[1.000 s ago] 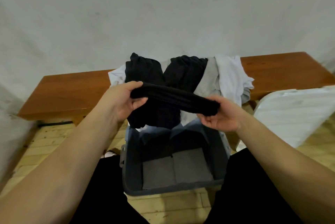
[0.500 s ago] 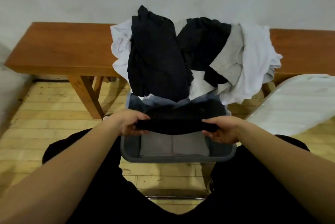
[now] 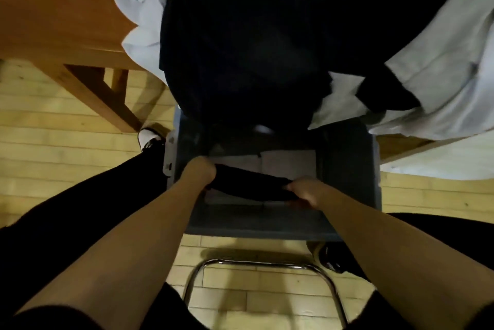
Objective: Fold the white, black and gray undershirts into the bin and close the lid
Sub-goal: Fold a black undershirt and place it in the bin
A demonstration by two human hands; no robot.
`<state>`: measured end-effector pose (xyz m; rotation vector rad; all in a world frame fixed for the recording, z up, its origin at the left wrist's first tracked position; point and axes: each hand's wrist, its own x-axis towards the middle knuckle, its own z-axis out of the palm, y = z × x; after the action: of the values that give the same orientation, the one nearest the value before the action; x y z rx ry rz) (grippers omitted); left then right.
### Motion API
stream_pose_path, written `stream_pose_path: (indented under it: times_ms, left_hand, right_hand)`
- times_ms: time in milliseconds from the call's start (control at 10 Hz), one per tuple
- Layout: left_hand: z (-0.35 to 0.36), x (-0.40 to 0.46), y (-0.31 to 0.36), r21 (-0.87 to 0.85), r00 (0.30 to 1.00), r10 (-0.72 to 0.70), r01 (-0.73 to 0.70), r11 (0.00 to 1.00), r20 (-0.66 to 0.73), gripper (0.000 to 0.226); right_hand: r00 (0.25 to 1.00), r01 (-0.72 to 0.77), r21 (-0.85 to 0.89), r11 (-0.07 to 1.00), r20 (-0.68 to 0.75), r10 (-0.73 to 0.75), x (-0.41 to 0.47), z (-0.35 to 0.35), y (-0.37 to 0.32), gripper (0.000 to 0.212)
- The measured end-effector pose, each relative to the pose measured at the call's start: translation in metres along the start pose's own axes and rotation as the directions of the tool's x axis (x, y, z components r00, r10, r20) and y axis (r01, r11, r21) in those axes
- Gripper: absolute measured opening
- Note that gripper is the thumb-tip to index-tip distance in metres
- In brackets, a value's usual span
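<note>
A folded black undershirt is pinched at its ends by the left hand and right hand, both closed on the cloth, and is held low inside the gray bin above folded gray undershirts (already laid flat). At twelve o'clock, unfolded laundry is draped over the wooden bench. The bundle is best lowered level and released by both hands together, so the fold is kept.

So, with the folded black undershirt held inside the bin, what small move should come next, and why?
Probably lower it and let go. Both the left hand and right hand hold the folded black undershirt inside the bin, just above the gray folded pieces.
</note>
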<state>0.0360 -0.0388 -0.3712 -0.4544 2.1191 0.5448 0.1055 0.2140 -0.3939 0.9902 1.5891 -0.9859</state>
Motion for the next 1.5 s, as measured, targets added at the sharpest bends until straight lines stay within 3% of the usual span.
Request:
stream_pose_path:
  times_ms: [100, 200, 300, 400, 500, 800, 900, 1000, 1200, 1300, 1400, 1500]
  left_hand:
    - [0.000, 0.026, -0.003, -0.029, 0.985, 0.108, -0.113, 0.993, -0.135, 0.028]
    - [0.013, 0.041, -0.010, -0.022, 0.970, 0.093, -0.100, 0.995, -0.224, 0.033]
    - [0.029, 0.051, -0.022, -0.005, 0.977, 0.067, -0.069, 0.998, -0.201, 0.030]
    - [0.053, 0.063, -0.040, 0.078, 0.995, 0.009, -0.002, 0.997, -0.095, 0.028]
    - [0.069, 0.069, -0.051, 0.121, 0.999, -0.038, 0.042, 0.992, -0.031, 0.032]
    - [0.086, 0.072, -0.051, 0.231, 0.976, -0.217, 0.202, 0.952, 0.037, 0.042]
    - [0.079, 0.064, -0.032, 0.454, 0.948, -0.245, 0.130, 0.882, 0.205, 0.037]
    - [0.074, 0.058, -0.023, 0.478, 0.940, -0.210, 0.059, 0.876, 0.268, 0.037]
    - [0.055, 0.013, 0.014, 0.335, 0.963, 0.021, -0.115, 0.935, 0.270, 0.036]
    - [0.049, -0.016, 0.032, 0.281, 0.963, 0.137, -0.201, 0.938, 0.231, 0.035]
    - [0.049, -0.058, 0.054, 0.184, 0.942, 0.298, -0.324, 0.928, 0.153, 0.030]
    - [0.049, -0.089, 0.072, 0.179, 0.900, 0.427, -0.435, 0.882, 0.084, 0.025]
  right_hand:
    - [0.981, 0.191, -0.026, 0.981, -0.023, -0.192, 0.020, 0.006, -0.013, 0.036]
    - [0.955, 0.297, 0.084, 0.951, -0.038, -0.295, 0.041, 0.013, -0.017, 0.045]
    - [0.960, 0.281, 0.070, 0.957, -0.010, -0.281, 0.057, 0.023, -0.010, 0.043]
    - [0.978, 0.208, -0.064, 0.976, 0.044, -0.206, 0.079, 0.038, 0.003, 0.031]
    - [0.988, 0.148, -0.142, 0.979, 0.070, -0.139, 0.096, 0.046, 0.012, 0.039]
    - [0.996, 0.016, -0.450, 0.893, 0.089, 0.027, 0.113, 0.058, 0.019, 0.034]
    - [0.995, -0.029, -0.542, 0.840, 0.063, 0.074, 0.108, 0.053, 0.016, 0.036]
    - [0.998, 0.008, -0.568, 0.823, 0.053, 0.027, 0.096, 0.043, 0.010, 0.034]
    - [0.988, 0.136, -0.645, 0.752, 0.030, -0.154, 0.038, 0.019, -0.008, 0.025]
    - [0.967, 0.197, -0.664, 0.722, 0.010, -0.255, 0.012, 0.010, -0.006, 0.036]
    - [0.959, 0.208, -0.739, 0.641, 0.026, -0.281, -0.035, -0.005, -0.003, 0.026]
    - [0.934, 0.260, -0.766, 0.588, 0.046, -0.354, -0.069, -0.023, 0.000, 0.030]
